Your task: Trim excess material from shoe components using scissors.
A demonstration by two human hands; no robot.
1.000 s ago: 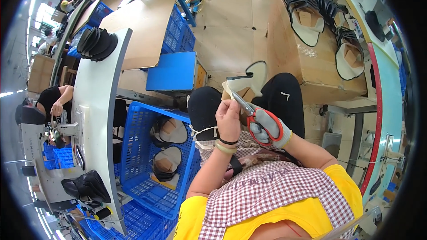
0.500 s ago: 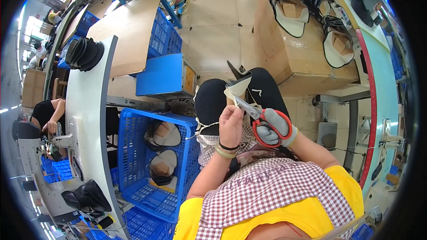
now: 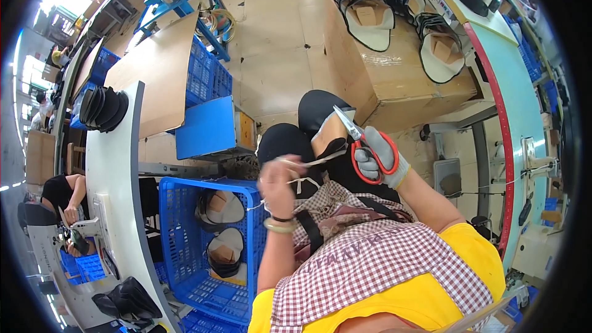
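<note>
My right hand (image 3: pixel 379 159), in a grey glove, grips a pair of scissors (image 3: pixel 388 163) with red handles. The blades point up and away, over the lap. On my black-clad thighs lies a shoe upper (image 3: pixel 331 134), black with a tan and pale lining, close to the blades. My left hand (image 3: pixel 279 184), bare and a little blurred, is closed at the left knee on a thin pale strip (image 3: pixel 324 160). That strip stretches right toward the upper; whether it is still joined there I cannot tell.
A blue crate (image 3: pixel 253 234) holding shoe uppers stands at my left. Several black uppers with pale linings rest on a cardboard box (image 3: pixel 407 86) ahead right. A white worktable (image 3: pixel 114 160) runs along the left, with a co-worker's hands (image 3: pixel 73 214) beyond it.
My left hand has pulled away from the upper, left and toward me, drawing the strip out. The scissors have come off the upper's edge and their blades tilt more upright.
</note>
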